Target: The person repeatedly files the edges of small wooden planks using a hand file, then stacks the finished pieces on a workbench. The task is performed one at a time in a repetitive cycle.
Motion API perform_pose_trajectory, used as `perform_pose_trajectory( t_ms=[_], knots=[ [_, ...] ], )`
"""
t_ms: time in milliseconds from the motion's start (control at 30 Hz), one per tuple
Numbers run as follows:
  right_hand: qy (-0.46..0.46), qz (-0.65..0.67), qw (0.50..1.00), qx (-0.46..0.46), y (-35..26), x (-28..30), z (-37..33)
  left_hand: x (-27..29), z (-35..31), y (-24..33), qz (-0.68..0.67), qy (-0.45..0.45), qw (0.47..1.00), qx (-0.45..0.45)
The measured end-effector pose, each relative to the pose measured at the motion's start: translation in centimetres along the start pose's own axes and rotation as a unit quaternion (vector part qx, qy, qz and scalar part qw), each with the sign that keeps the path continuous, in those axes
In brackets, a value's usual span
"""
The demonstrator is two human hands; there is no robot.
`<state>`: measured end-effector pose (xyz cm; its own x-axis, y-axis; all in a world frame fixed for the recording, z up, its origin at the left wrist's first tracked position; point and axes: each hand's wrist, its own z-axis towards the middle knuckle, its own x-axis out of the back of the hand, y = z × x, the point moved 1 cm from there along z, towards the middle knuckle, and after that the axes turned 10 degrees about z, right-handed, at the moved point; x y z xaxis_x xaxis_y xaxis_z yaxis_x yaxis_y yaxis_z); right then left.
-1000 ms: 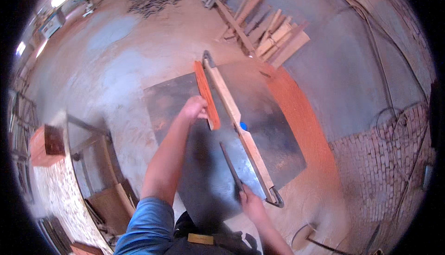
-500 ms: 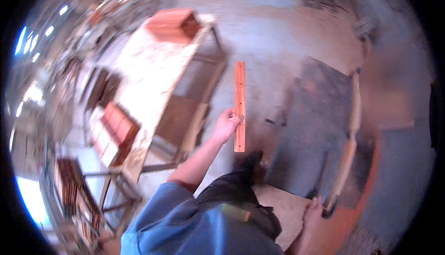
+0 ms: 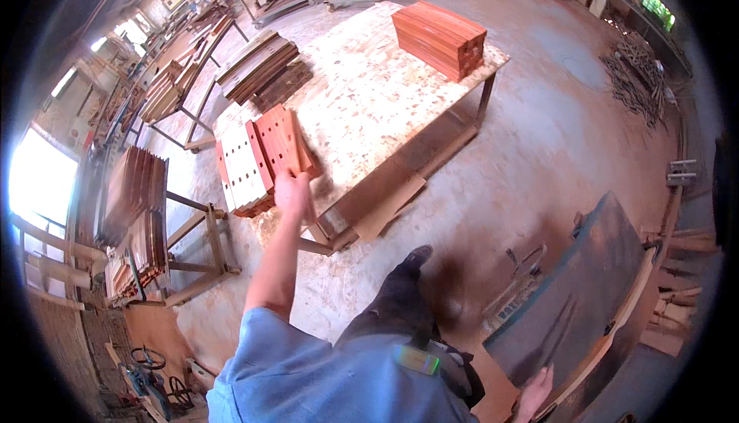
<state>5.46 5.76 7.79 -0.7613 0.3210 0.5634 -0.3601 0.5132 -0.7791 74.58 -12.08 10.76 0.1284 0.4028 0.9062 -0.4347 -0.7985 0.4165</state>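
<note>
My left hand (image 3: 291, 192) is closed on the near end of a reddish wooden strip (image 3: 293, 140). The strip lies over a stack of similar pieces with dark holes (image 3: 271, 142) at the near left of a work table (image 3: 362, 123). My fingers partly hide where strip and stack meet, so I cannot tell whether it rests fully on them. Low on the right, my right hand (image 3: 537, 386) is over the near edge of a dark flat machine top (image 3: 573, 307). Its fingers look stretched out, and nothing shows in them.
A neat block of reddish strips (image 3: 443, 36) sits at the table's far end. Darker boards (image 3: 258, 65) lie beyond its left side. Stacked slats (image 3: 138, 223) stand on a frame at left. A cardboard piece (image 3: 391, 198) sticks out under the table. Scrap (image 3: 639, 76) is heaped far right.
My left hand has carried the strip from in front of me leftward to the stack on the table. The view has turned left; my right hand stays by the machine top.
</note>
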Motion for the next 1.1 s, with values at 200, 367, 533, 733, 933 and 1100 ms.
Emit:
perform_pose_trajectory(
  t_ms=[200, 367, 533, 733, 933, 1100],
  knots=[
    [-0.093, 0.082, 0.992, -0.038, -7.2, -7.8, 1.7, -0.6, 10.6, -2.1, 0.152, 0.042, 0.985, 0.066],
    [-0.101, -0.036, 0.994, 0.019, -13.5, -13.6, 4.9, -3.6, 15.1, -4.9, 0.248, 0.097, 0.963, 0.052],
    [-0.096, -0.079, 0.989, 0.081, -16.8, -17.3, 7.4, -5.8, 15.4, -1.1, 0.324, 0.194, 0.924, -0.05],
    [-0.101, -0.098, 0.99, -0.014, -22.8, -19.5, 6.5, -16.5, 22.6, 16.1, -0.118, -0.12, 0.974, -0.155],
    [-0.068, -0.019, 0.987, -0.145, -21.4, -19.0, 5.1, -23.6, 20.0, 41.3, -0.354, -0.371, 0.856, -0.071],
    [-0.044, -0.106, 0.985, -0.127, -19.7, -18.2, 3.0, -25.1, 18.9, 49.4, -0.348, -0.346, 0.871, -0.026]
  ],
)
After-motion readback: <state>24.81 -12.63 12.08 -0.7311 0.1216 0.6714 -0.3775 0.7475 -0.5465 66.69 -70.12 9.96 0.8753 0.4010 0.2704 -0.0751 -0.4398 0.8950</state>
